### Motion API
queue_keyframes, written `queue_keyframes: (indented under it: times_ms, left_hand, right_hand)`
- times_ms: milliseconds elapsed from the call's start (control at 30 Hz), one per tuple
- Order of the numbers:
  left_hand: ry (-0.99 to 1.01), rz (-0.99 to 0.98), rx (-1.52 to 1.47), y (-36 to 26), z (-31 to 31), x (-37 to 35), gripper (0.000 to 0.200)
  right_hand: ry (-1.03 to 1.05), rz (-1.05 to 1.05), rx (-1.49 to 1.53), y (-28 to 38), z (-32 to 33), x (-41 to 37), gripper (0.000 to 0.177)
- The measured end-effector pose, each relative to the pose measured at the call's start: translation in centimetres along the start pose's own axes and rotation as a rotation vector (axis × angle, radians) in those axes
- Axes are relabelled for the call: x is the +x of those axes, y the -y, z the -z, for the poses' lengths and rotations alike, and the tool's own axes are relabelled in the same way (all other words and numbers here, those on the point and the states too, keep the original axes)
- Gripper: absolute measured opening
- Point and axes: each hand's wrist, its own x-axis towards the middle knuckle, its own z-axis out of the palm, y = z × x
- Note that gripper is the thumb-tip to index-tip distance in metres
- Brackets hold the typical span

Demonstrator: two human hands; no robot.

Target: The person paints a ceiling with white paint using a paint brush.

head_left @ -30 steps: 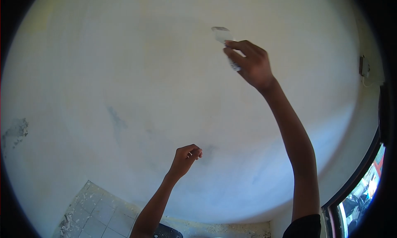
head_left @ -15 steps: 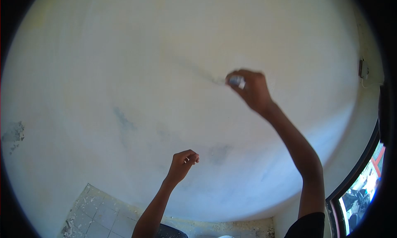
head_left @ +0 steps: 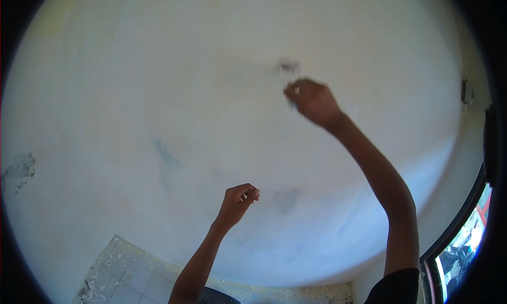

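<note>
My right hand [head_left: 315, 100] is raised in front of the pale wall [head_left: 222, 114], its fingers closed in a pinch. Just above its fingertips is a small dark, blurred thing [head_left: 288, 66], smeared by motion. A bluish bit [head_left: 291, 103] shows under the fingers; I cannot tell what the hand holds. Lower and to the left, my left hand [head_left: 241, 200] is held up with its fingers loosely curled together, a small gap showing between them and nothing visible inside.
Grey stains [head_left: 288, 198] mark the wall, and its plaster is flaking at a patch [head_left: 21, 166] on the left. Worn white tiles [head_left: 136, 276] cover the lower left. A small box [head_left: 467, 92] is fixed on the right, above a dark-framed opening [head_left: 454, 230] with bright daylight.
My right hand has turned and shifted slightly up and left. The whitish-blue thing seen in its grip is mostly hidden, and a dark blur shows above the hand. My left hand stays nearly still.
</note>
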Motion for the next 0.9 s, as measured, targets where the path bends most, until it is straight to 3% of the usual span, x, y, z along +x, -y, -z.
queue_keyframes:
  times_ms: [133, 167, 200, 300, 400, 600, 633, 700, 900]
  left_hand:
    - [0.004, 0.017, -0.016, 0.4, 0.1, -0.2, 0.021]
    - [0.006, 0.024, -0.008, 0.5, 0.2, -0.2, 0.021]
    - [0.005, 0.019, -0.007, 0.7, 0.2, -0.2, 0.021]
    - [0.002, 0.001, -0.045, 1.4, -0.2, -0.2, 0.023]
    - [-0.008, 0.03, -0.076, 1.5, -0.8, -0.1, 0.023]
    - [0.009, 0.035, -0.034, 1.5, -2.1, 0.1, 0.023]
    - [0.008, 0.032, -0.036, 1.3, -2.1, 0.1, 0.023]
    - [0.006, 0.033, -0.038, 0.7, -2.3, 0.2, 0.023]
    - [0.015, 0.06, -0.018, 0.1, -2.4, 0.1, 0.022]
  right_hand:
    - [0.16, -0.019, 0.308, 5.7, 0.9, -3.4, 0.032]
    - [0.178, -0.099, 0.439, 6.3, 1.8, -3.3, 0.023]
    - [0.176, -0.097, 0.435, 6.0, 2.4, -2.7, 0.023]
    - [0.168, -0.537, 0.644, 3.7, 3.2, -0.9, 0.01]
    - [0.124, -0.595, 0.562, -1.0, 2.8, 1.7, 0.011]
    - [-0.24, -0.337, 0.223, -6.6, 3.4, 5.7, 0.015]
    - [-0.238, -0.344, 0.228, -6.3, 3.3, 5.2, 0.015]
    - [-0.252, -0.146, -0.015, -5.7, 3.1, 4.0, 0.02]
    - [0.031, -0.031, 0.207, 1.9, 0.8, -2.5, 0.028]
